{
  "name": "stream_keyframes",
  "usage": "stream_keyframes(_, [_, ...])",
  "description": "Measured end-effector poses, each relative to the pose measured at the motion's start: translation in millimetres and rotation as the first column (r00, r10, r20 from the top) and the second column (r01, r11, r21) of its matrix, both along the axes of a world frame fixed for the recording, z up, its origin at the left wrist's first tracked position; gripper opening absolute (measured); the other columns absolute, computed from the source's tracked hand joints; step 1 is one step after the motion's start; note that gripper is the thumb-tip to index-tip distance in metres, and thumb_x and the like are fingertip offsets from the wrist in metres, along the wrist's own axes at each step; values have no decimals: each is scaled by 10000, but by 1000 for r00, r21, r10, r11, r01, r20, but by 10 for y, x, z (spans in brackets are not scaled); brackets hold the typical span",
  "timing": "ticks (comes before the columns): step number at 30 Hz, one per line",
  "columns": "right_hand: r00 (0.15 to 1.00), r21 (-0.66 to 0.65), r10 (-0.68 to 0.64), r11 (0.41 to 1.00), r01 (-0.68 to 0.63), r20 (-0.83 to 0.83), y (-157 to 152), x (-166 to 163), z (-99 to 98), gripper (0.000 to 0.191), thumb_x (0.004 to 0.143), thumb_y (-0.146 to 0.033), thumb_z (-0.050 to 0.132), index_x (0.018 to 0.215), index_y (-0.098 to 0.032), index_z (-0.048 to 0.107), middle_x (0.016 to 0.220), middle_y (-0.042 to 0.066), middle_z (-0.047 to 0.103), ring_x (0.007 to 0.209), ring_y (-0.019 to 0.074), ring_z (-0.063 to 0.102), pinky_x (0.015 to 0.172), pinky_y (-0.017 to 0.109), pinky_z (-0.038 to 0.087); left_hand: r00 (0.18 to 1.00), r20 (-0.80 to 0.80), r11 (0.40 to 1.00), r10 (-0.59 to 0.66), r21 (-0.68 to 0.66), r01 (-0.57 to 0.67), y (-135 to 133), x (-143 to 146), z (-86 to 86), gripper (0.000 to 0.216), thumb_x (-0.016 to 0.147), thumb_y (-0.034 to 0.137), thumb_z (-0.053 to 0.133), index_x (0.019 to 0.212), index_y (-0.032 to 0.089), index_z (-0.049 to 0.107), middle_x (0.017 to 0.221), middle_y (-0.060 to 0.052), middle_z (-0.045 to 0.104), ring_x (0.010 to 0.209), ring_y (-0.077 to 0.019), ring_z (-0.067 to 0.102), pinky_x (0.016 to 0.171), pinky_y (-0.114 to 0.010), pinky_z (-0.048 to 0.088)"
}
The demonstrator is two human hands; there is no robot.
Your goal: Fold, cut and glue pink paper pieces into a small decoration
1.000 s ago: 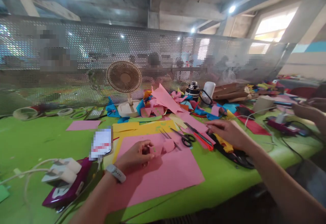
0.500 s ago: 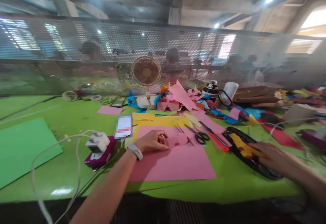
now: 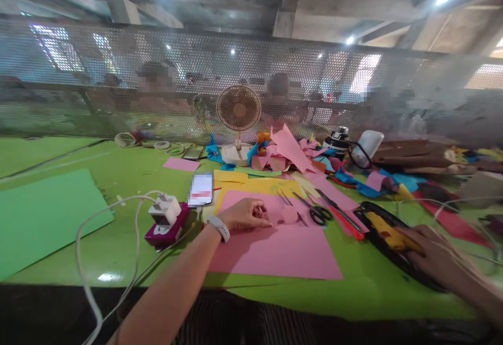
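Note:
My left hand (image 3: pixel 249 213), with a pale watch on its wrist, rests over a large pink paper sheet (image 3: pixel 291 256). Its fingers are pinched together, and whatever is between them is too small to make out. Just right of the fingertips lies a small cut pink paper piece (image 3: pixel 290 214). Beyond it are thin metal tweezers (image 3: pixel 301 217) and black-handled scissors (image 3: pixel 320 215). At the right, my right hand (image 3: pixel 426 248) is closed around the rear of a yellow glue gun (image 3: pixel 387 231), which lies over a black oval tray (image 3: pixel 367 213).
A phone (image 3: pixel 201 189) and a purple power strip (image 3: pixel 167 230) with chargers and white cables lie left. A fan (image 3: pixel 238 109) stands behind, beside heaped paper scraps (image 3: pixel 288 148). A red-and-black cutter (image 3: pixel 341 214) lies near the tray. Green paper (image 3: pixel 51 219) covers the far left.
The camera view has turned slightly left, so everything sits further right. My right hand stays at the glue gun over the tray. My left hand keeps its pinch over the pink sheet.

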State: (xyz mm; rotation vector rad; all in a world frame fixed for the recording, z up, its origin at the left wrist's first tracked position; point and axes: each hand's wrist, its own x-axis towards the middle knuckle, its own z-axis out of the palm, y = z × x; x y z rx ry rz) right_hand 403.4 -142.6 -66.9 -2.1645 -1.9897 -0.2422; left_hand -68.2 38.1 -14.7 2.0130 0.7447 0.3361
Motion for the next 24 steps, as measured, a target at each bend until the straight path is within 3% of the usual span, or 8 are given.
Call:
stream_keyframes(3, [999, -51, 25, 998, -26, -21, -47, 44, 58, 490, 680, -244, 498, 1165, -230, 568, 1017, 144, 579, 932, 281, 578, 845, 382, 434, 1000, 5, 997, 13, -74, -13, -20, -3, 1, 365, 695, 477, 640, 823, 144, 565, 561, 14, 563, 406, -102, 492, 402, -206, 333])
stream_keyframes(6, [999, 37, 29, 999, -28, -24, -14, -110, 244, 460, 695, -293, 516, 1147, -240, 581, 1133, 150, 562, 1004, 305, 555, 893, 429, 414, 999, 49, 994, 11, -106, -5, -26, 1, -4, 346, 682, 457, 661, 792, 148, 553, 567, 15, 562, 409, -98, 490, 404, -203, 340])
stream_keyframes(10, [960, 126, 247, 965, -231, -130, 280, -949, 598, 408, 819, -385, 478, 1207, -269, 529, 1227, 92, 541, 1118, 254, 506, 957, 396, 393, 993, 120, 993, -11, -114, 25, -31, 29, 1, 320, 674, 430, 681, 769, 147, 564, 606, 12, 570, 441, -89, 492, 430, -200, 362])
stream_keyframes(13, [830, 189, 507, 861, -472, -235, 682, -1749, 765, 425, 847, -399, 478, 1240, -239, 500, 1248, 88, 530, 1175, 240, 456, 999, 405, 356, 986, 168, 996, -15, -89, 30, -35, 52, 18, 294, 682, 410, 685, 740, 143, 577, 614, 4, 572, 462, -82, 493, 446, -191, 370])
stream_keyframes(16, [713, 225, 601, 798, -559, -361, 1084, -2275, 801, 460, 817, -462, 529, 1199, -206, 539, 1242, 115, 528, 1173, 255, 449, 992, 427, 348, 976, 218, 992, 7, -127, 21, -37, 60, 48, 300, 706, 428, 661, 742, 137, 596, 600, -9, 576, 446, -83, 490, 438, -195, 387])
stream_keyframes(19, [581, 135, 535, 796, -590, -613, 1335, -2453, 765, 378, 804, -514, 518, 917, -178, 650, 884, 67, 637, 795, 184, 602, 708, 316, 488, 954, 286, 984, 83, -177, -33, -36, 54, 94, 331, 707, 442, 662, 820, 136, 603, 607, -18, 588, 456, -97, 517, 442, -204, 414])
stream_keyframes(21, [497, 95, 413, 833, -546, -763, 1409, -2451, 746, 408, 802, -540, 499, 807, -156, 638, 672, 12, 585, 574, 124, 540, 526, 245, 434, 912, 342, 966, 229, -199, -167, -31, 46, 128, 408, 701, 445, 673, 965, 150, 575, 576, 7, 575, 457, -105, 530, 444, -200, 413])
stream_keyframes(24, [379, 116, 310, 883, -454, -872, 1441, -2390, 748, 416, 773, -546, 531, 763, -140, 619, 596, -15, 524, 516, 93, 464, 464, 211, 346, 824, 357, 886, 440, -325, -332, -22, 42, 159, 471, 736, 516, 607, 1021, 145, 552, 535, 16, 565, 441, -109, 530, 435, -195, 393])
